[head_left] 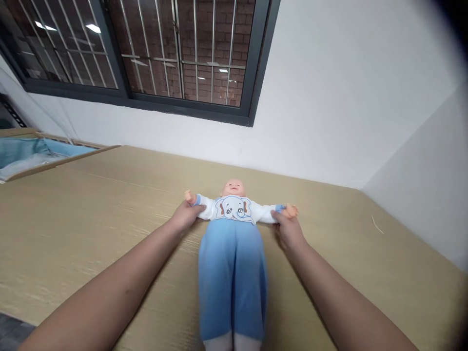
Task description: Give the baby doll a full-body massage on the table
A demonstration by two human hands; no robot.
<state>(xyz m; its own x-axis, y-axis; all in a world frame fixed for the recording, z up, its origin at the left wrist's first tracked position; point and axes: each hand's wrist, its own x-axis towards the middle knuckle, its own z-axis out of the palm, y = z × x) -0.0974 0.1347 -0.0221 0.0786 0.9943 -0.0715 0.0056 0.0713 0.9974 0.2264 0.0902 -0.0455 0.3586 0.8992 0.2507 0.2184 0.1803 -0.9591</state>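
Doll lying face-up on worktop

L hand is pinching one white sleeve near its blue cuff, thumb on top, nearly closed; R hand is doing likewise w/ the other sleeve. Fingers beneath are mostly hidden, so can't tell their exact curl.

Head is looking smooth, rounded & plastic. Top is showing a flat, wavy-edged elephant motif; trousers are hanging loose, soft matte blue fabric, widening below the waist. Worktop is showing tan, wood-like grain w/ a slight sheen.

Long axis is running approx. square to the far edge: head pointing at that edge, close to it, feet pointing at the near edge. Arms are stretching out sideways, approx. parallel to the far edge. Thin pale strip is lying nr the R edge; blue-lined crib is standing by the far L corner.
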